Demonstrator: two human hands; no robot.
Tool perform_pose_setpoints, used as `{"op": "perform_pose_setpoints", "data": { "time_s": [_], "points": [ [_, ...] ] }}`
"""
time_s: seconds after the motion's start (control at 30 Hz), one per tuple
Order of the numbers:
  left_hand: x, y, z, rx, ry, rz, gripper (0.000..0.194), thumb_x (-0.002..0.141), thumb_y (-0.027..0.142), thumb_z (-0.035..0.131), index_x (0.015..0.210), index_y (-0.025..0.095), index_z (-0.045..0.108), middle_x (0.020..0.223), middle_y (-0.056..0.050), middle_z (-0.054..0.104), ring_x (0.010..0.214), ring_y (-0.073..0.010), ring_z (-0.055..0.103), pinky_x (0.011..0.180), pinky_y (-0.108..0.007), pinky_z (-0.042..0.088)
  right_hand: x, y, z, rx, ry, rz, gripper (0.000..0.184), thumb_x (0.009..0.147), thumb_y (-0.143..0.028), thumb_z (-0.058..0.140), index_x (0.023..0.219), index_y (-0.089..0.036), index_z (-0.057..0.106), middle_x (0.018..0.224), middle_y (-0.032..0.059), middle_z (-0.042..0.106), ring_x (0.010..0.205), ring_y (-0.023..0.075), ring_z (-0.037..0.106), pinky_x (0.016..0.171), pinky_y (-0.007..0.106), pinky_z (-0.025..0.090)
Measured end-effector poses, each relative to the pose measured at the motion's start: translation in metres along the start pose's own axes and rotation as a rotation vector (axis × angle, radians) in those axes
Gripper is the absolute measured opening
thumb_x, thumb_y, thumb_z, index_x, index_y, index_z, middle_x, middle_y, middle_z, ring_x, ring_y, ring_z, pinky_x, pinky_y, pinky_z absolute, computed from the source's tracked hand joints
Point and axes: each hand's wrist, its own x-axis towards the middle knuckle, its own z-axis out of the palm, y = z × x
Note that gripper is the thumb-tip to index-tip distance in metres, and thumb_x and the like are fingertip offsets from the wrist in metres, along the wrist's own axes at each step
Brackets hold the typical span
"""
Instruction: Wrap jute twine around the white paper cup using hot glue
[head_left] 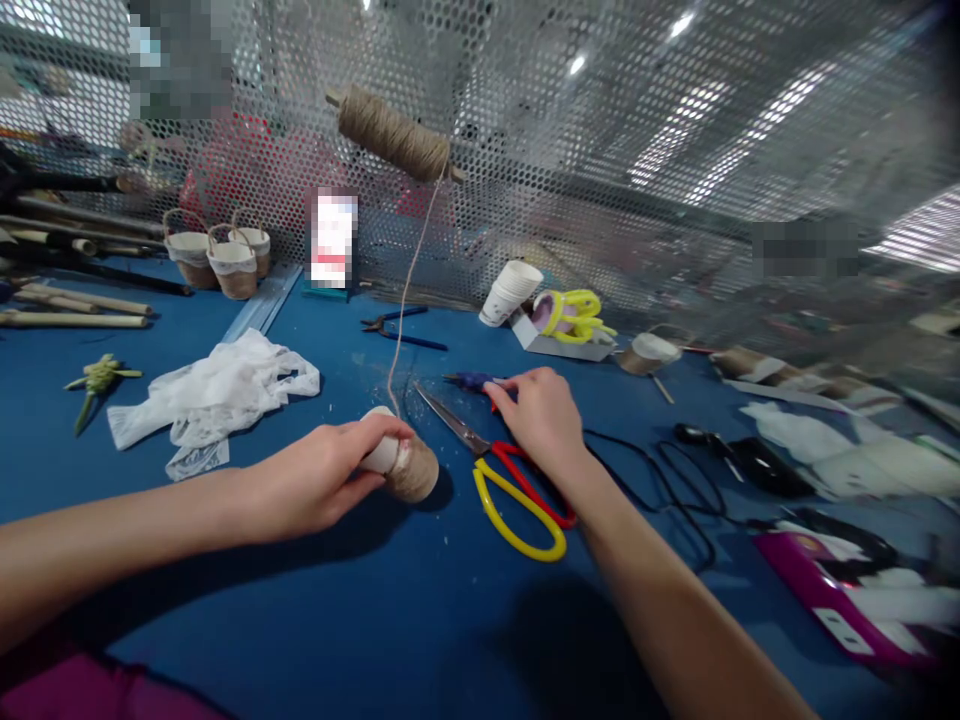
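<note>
1. The left hand grasps the cup by its white end, thumb and fingers closed around it. The cup is held tilted above the near middle of the table.
2. The right hand is at a blue tool, its fingertips by the tool's red part; the hand hides whether it grips or only touches.
3. Wrapping looks partly done: twine covers one end of the cup, while the white end shows bare beside the fingers.
4. The twine is uncut, running from the cup up to the spool at the mesh.
5. Three baskets at the back left have pale rims and handles; no handle shows on the cup. Lace lies loose to its left.
6. The widest bare stretch of table is on the near side, below the cup.
7. Forward room is tighter: the strand crosses there, with pliers behind it.
8. Scissors lie between the hands, blades pointing away, handles close to the right forearm; a cord loops beyond it.
</note>
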Motion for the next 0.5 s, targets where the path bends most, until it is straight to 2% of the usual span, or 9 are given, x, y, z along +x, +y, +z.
{"op": "perform_pose_setpoints", "data": {
  "time_s": [0.07,0.17,0.2,0.27,0.37,0.5],
  "points": [
    [-0.002,0.001,0.001,-0.003,-0.012,0.067,0.037,0.082,0.011,0.043,0.117,0.020,0.035,0.114,-0.008,0.056,0.101,-0.0193,0.056,0.081,-0.029,0.042,-0.012,-0.019,0.010,0.055,-0.149,-0.043,0.028,0.075,-0.042,0.055,0.063,-0.018,0.065,0.084,0.0082,0.065,0.091,0.0215,0.057,0.079,0.036,0.044],
    [-0.004,0.003,0.004,-0.004,-0.034,0.157,0.037,0.082,0.010,0.043,0.117,0.020,0.035,0.115,-0.008,0.055,0.104,-0.0181,0.054,0.085,-0.028,0.042,-0.028,-0.042,0.030,0.221,-0.442,-0.046,0.047,0.083,-0.052,0.037,0.076,-0.019,0.070,0.086,0.0055,0.068,0.083,0.0154,0.061,0.075,0.030,0.047],
    [-0.004,0.003,0.004,-0.004,-0.039,0.180,0.036,0.082,0.010,0.042,0.117,0.020,0.036,0.114,-0.008,0.056,0.104,-0.0179,0.054,0.085,-0.028,0.042,-0.031,-0.046,0.035,0.406,-0.566,0.003,0.045,0.082,-0.052,0.040,0.079,-0.018,0.070,0.088,0.0062,0.067,0.084,0.0150,0.060,0.076,0.030,0.046],
    [-0.005,0.004,0.004,-0.013,-0.047,0.214,0.035,0.082,0.009,0.042,0.116,0.019,0.037,0.114,-0.008,0.055,0.105,-0.0175,0.053,0.087,-0.028,0.041,-0.036,-0.052,0.042,0.691,-0.634,0.076,0.034,0.076,-0.048,0.053,0.079,-0.019,0.069,0.090,0.0047,0.067,0.083,0.0130,0.059,0.077,0.028,0.045],
    [-0.005,0.004,0.004,-0.058,-0.048,0.223,0.037,0.082,0.008,0.043,0.116,0.020,0.037,0.116,-0.008,0.054,0.106,-0.0170,0.052,0.087,-0.028,0.041,-0.040,-0.056,0.039,0.854,-0.566,0.103,0.018,0.067,-0.038,0.067,0.072,-0.021,0.068,0.090,-0.0007,0.066,0.077,0.0081,0.056,0.073,0.022,0.043],
    [-0.002,-0.002,0.003,-0.221,-0.008,0.059,0.038,0.081,0.013,0.046,0.117,0.020,0.035,0.104,-0.007,0.058,0.088,-0.0169,0.058,0.075,-0.028,0.045,-0.050,-0.061,0.023,0.869,-0.361,0.025,0.012,0.066,-0.032,0.069,0.066,-0.020,0.067,0.069,-0.0033,0.063,0.061,0.0049,0.052,0.060,0.018,0.041]
  ]
}}
